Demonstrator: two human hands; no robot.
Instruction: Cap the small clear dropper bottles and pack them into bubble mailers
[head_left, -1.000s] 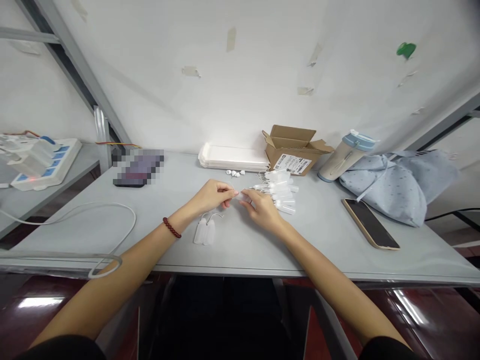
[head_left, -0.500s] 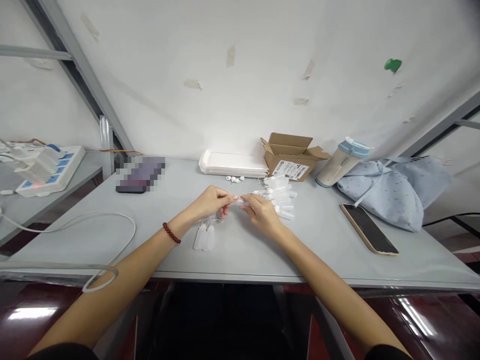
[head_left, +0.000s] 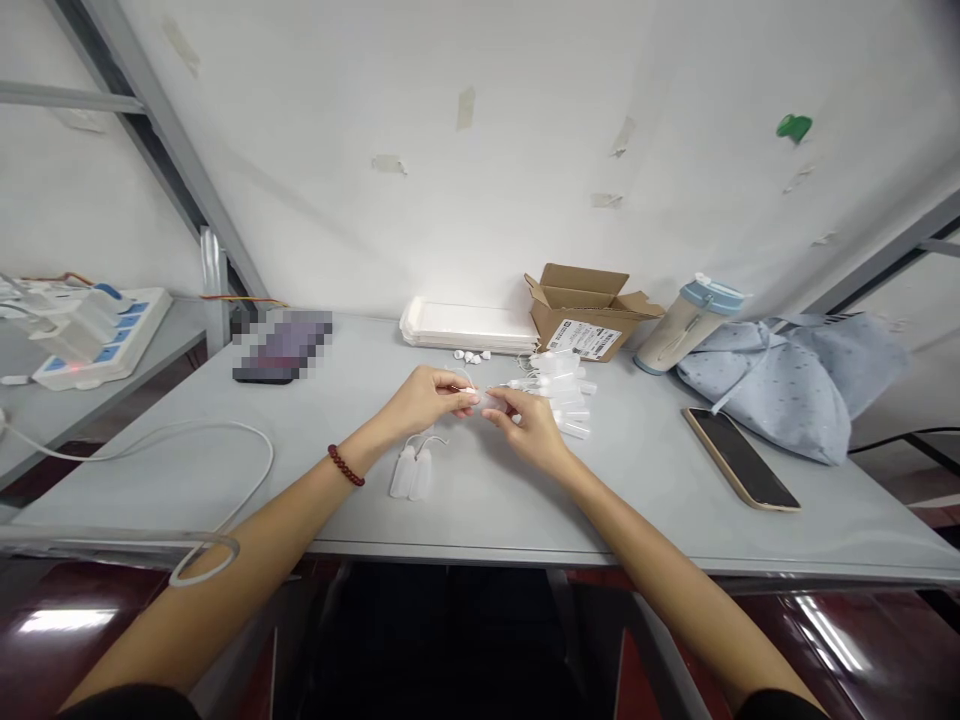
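Note:
My left hand [head_left: 425,398] and my right hand [head_left: 531,425] meet over the middle of the grey table [head_left: 480,500], fingers pinched together on a small translucent plastic bottle [head_left: 484,400] held between them. A red bead bracelet [head_left: 345,466] is on my left wrist. Two small white bottles [head_left: 411,472] lie on the table just below my left hand. A pile of several similar translucent bottles [head_left: 559,385] lies just beyond my right hand. Small white caps [head_left: 470,355] are scattered behind the hands.
A stack of white trays [head_left: 465,326] and an open cardboard box [head_left: 589,311] stand at the back. A tumbler [head_left: 688,322], a blue cloth bag [head_left: 780,380] and a phone [head_left: 741,458] lie right. A white cable [head_left: 217,440] and a power strip [head_left: 97,335] are left.
Both hands stay pinched on the small bottle; the fingers have shifted slightly closer together. The view has drifted a little.

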